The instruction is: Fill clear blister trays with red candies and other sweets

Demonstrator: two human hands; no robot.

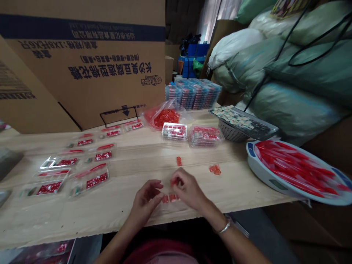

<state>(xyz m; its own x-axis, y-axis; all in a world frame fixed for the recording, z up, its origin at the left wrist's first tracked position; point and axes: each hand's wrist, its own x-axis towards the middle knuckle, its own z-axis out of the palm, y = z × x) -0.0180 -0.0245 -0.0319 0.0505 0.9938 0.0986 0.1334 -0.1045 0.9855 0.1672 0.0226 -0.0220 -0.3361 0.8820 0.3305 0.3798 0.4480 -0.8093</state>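
I observe the right hand (pixel 189 189) pinching a red piece (pixel 174 181) just beyond the red row (pixel 172 198) in the clear tray (pixel 168 210), near the desk's (pixel 132 161) front edge. The row runs left-to-right; the left hand (pixel 144 200), thumb and forefinger parted, borders its left end.

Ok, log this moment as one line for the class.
left hand: at clear tray | right hand: pinching red piece | tray: red pieces | basin: red items

the plastic trays (pixel 174 132) look glossy, the cardboard carton (pixel 110 90) matt
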